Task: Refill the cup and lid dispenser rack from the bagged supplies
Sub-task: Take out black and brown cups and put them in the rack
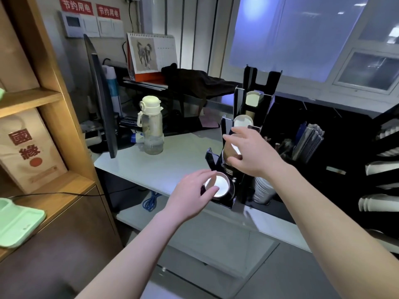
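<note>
Reaching into the black dispenser rack (250, 117) at centre right of the frame with both hands at once. Right hand (251, 155), fingers curled round a brown paper cup stack (230, 152) in the middle slot, thumb toward frame left; stack's long axis tilted, running from lower left up toward upper right along the rack's slope. Left hand (194, 194) lower and nearer the frame's centre, fingertips spread loosely and touching the rim of the bottom cup (220, 185), whose white mouth faces the camera; whether actually pinched or only steadied, cannot tell (rim half hidden by the fingers). Judging from this: seating a stack in the middle slot, with a push along that tilted axis probably next, and the right hand clearly the closer one for it.

Two more white cup mouths (245, 121) visible in the slots higher up the rack. No bag of supplies plainly in view. Around it: white lids (262, 188) stacked just right of the rack's foot, a cream water bottle (151, 126) well apart at centre left on the pale table (172, 156), a monitor (101, 98) edge-on beside it, a desk calendar (152, 53) at upper centre. Likely obstacle: the rack's own black dividers close on either side of the stack.
</note>
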A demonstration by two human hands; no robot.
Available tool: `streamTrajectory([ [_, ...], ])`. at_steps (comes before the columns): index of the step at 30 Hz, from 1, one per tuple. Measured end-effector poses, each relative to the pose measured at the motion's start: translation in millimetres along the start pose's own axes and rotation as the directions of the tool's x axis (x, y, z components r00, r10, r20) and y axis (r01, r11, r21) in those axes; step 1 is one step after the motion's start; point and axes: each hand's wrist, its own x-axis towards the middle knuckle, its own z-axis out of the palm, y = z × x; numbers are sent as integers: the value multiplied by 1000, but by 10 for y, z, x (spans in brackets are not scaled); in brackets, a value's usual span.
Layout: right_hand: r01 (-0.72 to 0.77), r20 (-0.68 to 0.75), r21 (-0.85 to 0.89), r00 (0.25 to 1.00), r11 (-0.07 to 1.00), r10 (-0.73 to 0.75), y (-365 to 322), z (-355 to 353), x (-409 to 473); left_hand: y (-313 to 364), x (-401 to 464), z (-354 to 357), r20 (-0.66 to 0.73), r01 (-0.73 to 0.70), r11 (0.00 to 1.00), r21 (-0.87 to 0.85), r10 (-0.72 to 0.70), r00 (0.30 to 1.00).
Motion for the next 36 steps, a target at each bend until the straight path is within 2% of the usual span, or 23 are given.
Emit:
streamTrajectory([
  [3, -60, -19, 54, 998, 997, 61, 76, 100, -38, -35, -61, -72, -50, 24, 999, -28, -25, 998],
  [7, -84, -75, 92, 993, 992, 91, 102, 167, -9, -27, -86, -148, -46, 52, 997, -52, -54, 997],
  [13, -119, -79, 187, 988, 975, 136, 34, 153, -70, 27, -131, -358, -21, -22, 1000, 3, 22, 1000],
  [17, -86, -148, 273, 980, 958, 130, -112, 172, -396, 107, -170, -513, -16, -53, 999, 0, 53, 998],
  [22, -167, -154, 358, 960, 919, 234, -255, 128, -910, 323, -211, -566, 19, -141, 990, -20, 141, 990],
  [28, -333, -136, 400, 900, 854, 414, -306, 22, -1802, 774, -240, -287, 64, -311, 943, -118, 319, 945],
  [32, -482, -104, 399, 821, 780, 561, -184, -148, -2451, 1252, -284, 32, 132, -418, 889, -186, 444, 886],
  [36, -556, -138, 432, 737, 710, 662, -46, -490, -3169, 1876, -389, 395, 181, -493, 829, -265, 545, 819],
])
